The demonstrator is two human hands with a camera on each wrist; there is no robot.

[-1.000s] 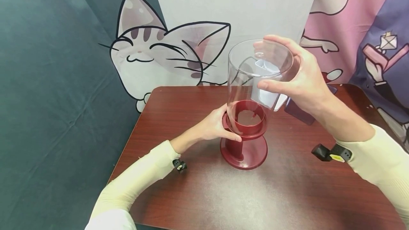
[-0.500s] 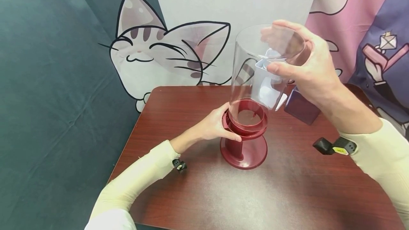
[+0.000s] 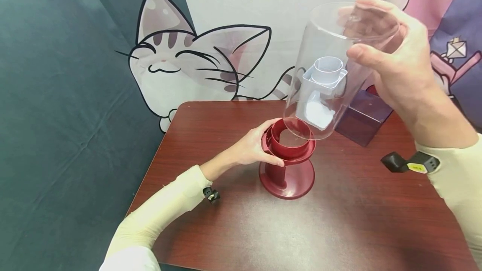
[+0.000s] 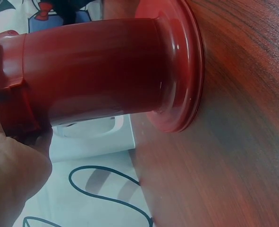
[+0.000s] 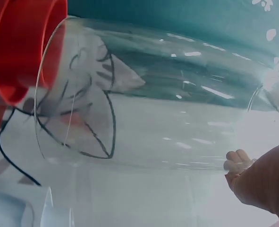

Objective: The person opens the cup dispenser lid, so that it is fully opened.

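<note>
My left hand (image 3: 257, 145) grips a dark red stand (image 3: 291, 181) just below its upper ring, thumb across the near side. The stand is upright on the table, with a wide round foot, a thick column (image 4: 92, 71) and a raised ring (image 3: 288, 152) on top. Up and to the right, my right hand (image 3: 404, 49) holds a clear cylinder (image 5: 153, 104) by its upper end, fingers behind it and thumb in front. The cylinder tilts, and its lower rim overlaps the stand's ring in the head view. In the right wrist view that rim is right by the red ring.
Behind the cylinder, at the table's back, a white piece (image 3: 318, 112) with a round collar on top shows through the clear wall. A dark purple see-through box (image 3: 363, 118) lies to its right. Printed cloth hangs behind the brown table (image 3: 211, 137).
My right hand has lifted the clear cylinder up and to the right, off the red ring it overlapped before, and tilted it more. My left hand and the stand have stayed put.
</note>
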